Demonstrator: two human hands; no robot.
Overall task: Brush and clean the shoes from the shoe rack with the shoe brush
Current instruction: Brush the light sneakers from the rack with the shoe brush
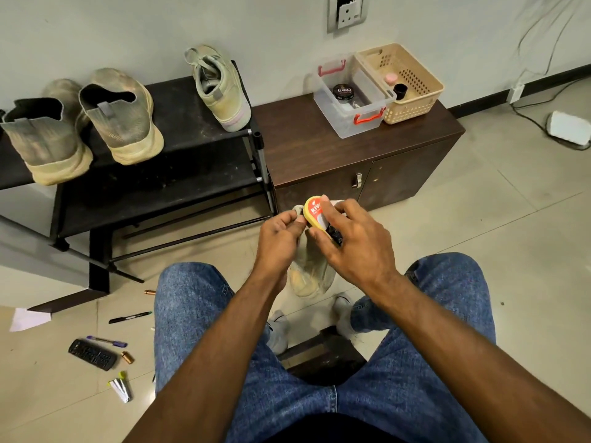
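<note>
A dusty beige shoe point(309, 274) hangs between my knees, toe toward me. My left hand point(279, 238) is shut on its heel end. My right hand point(350, 239) grips a yellow shoe brush point(314, 213) with a red and white label, its dark bristles pressed against the shoe's upper part. Three more worn beige shoes stand on the black shoe rack point(179, 148): two point(123, 115) at the left, heels toward me, and one laced shoe point(220, 87) at the rack's right end by the wall.
A brown cabinet point(319, 145) beside the rack carries a clear box point(350, 97) with a polish tin and a beige basket point(406, 81). Pens, batteries, a remote point(92, 354) and paper lie on the tiles at the left. Cables run along the right wall.
</note>
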